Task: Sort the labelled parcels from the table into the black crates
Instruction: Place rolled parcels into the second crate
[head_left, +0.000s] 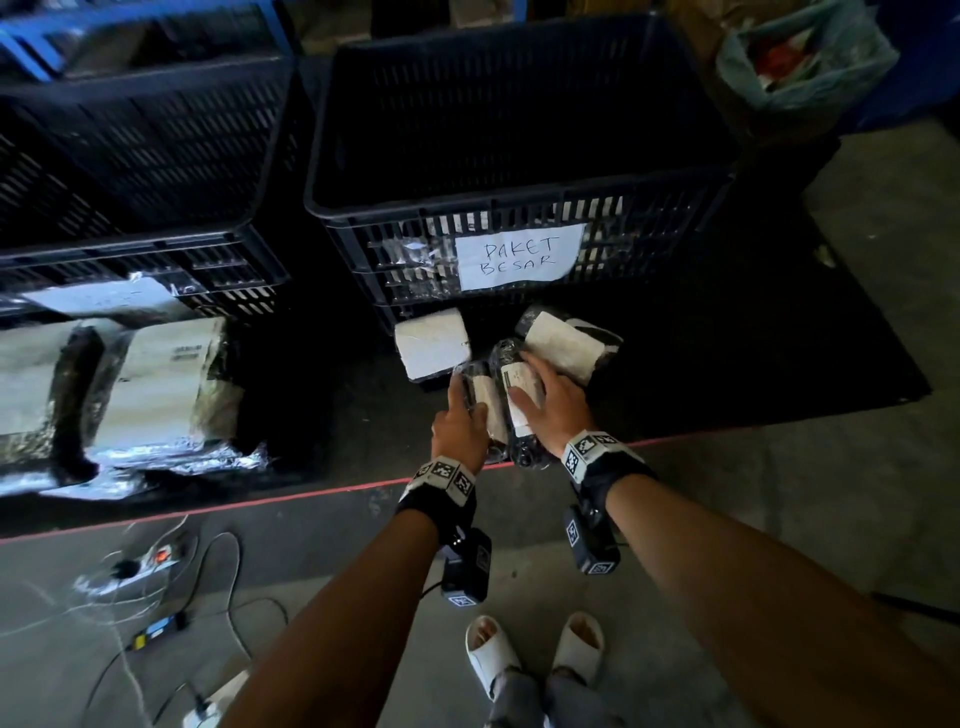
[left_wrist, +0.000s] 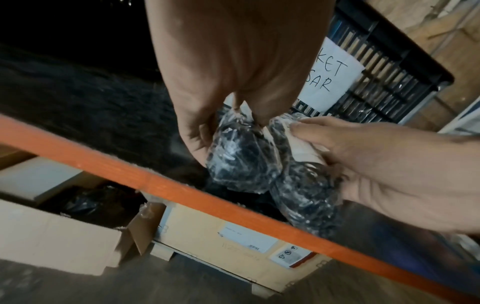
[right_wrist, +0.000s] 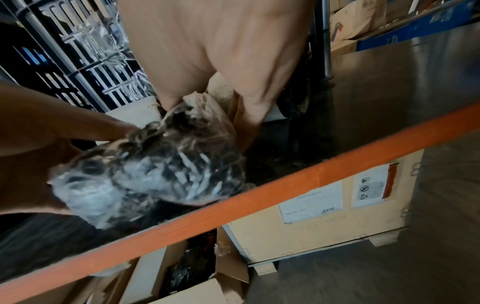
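Note:
Two small parcels in black bubble wrap with white labels lie side by side at the table's front edge. My left hand (head_left: 461, 410) grips the left parcel (head_left: 488, 410) (left_wrist: 239, 164), thumb on one side and fingers curled over the other. My right hand (head_left: 543, 397) (right_wrist: 207, 123) holds the right parcel (head_left: 517, 387) (left_wrist: 303, 191) (right_wrist: 187, 164), with its thumb lying on the label. Just behind stands the black crate (head_left: 519, 205) with a paper sign "PAKET BESAR". A second black crate (head_left: 140, 156) stands at the back left.
Two more labelled parcels (head_left: 431, 343) (head_left: 566, 340) lie between my hands and the crate. Large wrapped parcels (head_left: 156, 374) fill the table's left side. An orange rail (left_wrist: 155, 181) edges the table. Cardboard boxes (left_wrist: 233, 242) sit below it, cables (head_left: 156, 571) on the floor.

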